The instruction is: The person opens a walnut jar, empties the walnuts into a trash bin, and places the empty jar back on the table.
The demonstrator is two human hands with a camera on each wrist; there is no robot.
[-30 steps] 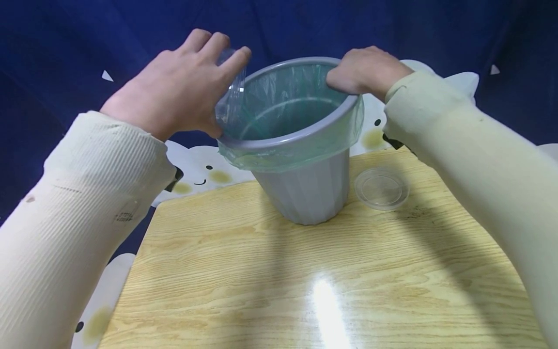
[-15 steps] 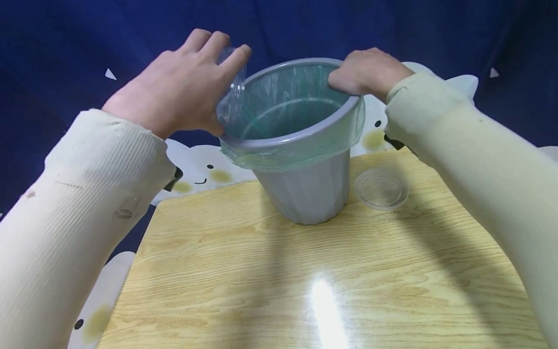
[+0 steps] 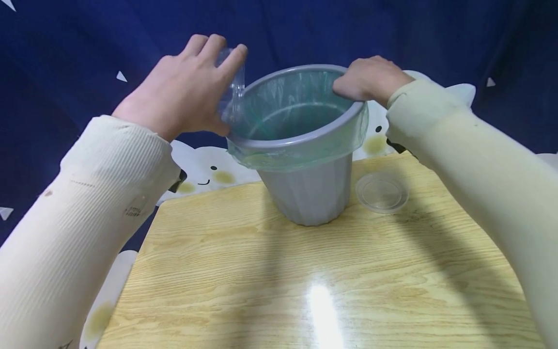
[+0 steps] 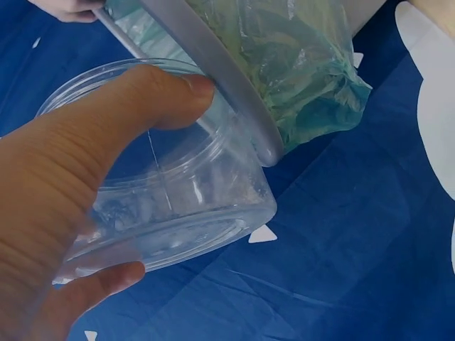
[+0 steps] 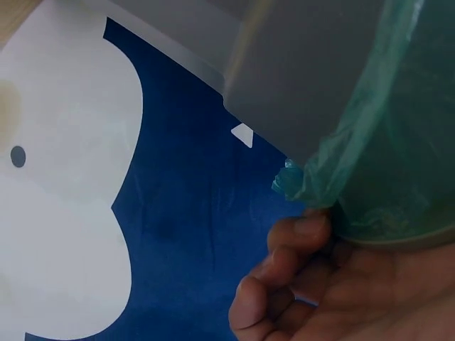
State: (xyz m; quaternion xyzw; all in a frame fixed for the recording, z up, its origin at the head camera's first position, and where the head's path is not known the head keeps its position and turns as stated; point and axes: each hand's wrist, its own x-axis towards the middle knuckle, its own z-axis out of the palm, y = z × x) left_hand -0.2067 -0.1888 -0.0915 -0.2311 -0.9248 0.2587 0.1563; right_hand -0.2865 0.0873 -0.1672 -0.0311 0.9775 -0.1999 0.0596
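My left hand (image 3: pixel 187 92) grips a clear round plastic tub (image 4: pixel 206 192), thumb over its rim and fingers along its base. The tub lies tipped on its side, its wall against the rim of a grey trash can (image 3: pixel 309 194). A thin green bag (image 3: pixel 301 157) lines the can and folds down over the outside. At the can's far right edge, my right hand (image 3: pixel 372 80) holds the rim; in the right wrist view its fingers (image 5: pixel 295 238) curl beneath the rim by the bag's edge. Only clear plastic shows in the visible part of the tub.
A clear round lid (image 3: pixel 381 192) lies flat on the wooden table (image 3: pixel 209 261), just right of the can's base. Behind the table hangs a dark blue cloth (image 3: pixel 305 29) with white cloud shapes and small triangles.
The can and both hands appear slightly lower in the head view, along with the background. Both holds stay the same, and the tub remains tipped at the rim.
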